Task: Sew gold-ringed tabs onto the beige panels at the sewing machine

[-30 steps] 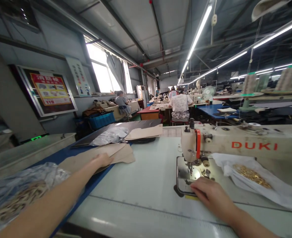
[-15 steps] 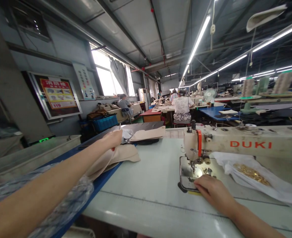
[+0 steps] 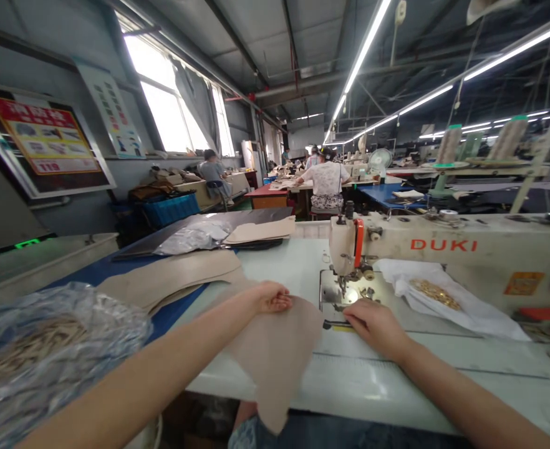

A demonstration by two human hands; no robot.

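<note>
My left hand (image 3: 271, 297) is closed on the top edge of a beige fabric piece (image 3: 279, 355), which lies on the pale sewing table (image 3: 378, 374) and hangs over its near edge. My right hand (image 3: 373, 324) rests with fingers curled on the table just in front of the needle plate (image 3: 333, 299) of the cream DUKI sewing machine (image 3: 443, 246). Whether it holds anything I cannot make out. A stack of more beige fabric pieces (image 3: 172, 280) lies to the left on the blue surface.
A white bag with gold metal parts (image 3: 436, 294) lies under the machine arm. A crinkled plastic bag (image 3: 45, 349) sits at near left. Silver bags and flat beige pieces (image 3: 237, 234) lie at the back of the table. Other workers (image 3: 325, 184) sit at stations beyond.
My left hand has come back from the stack at the left and brought one beige piece in front of the machine. My right hand stayed by the needle plate.
</note>
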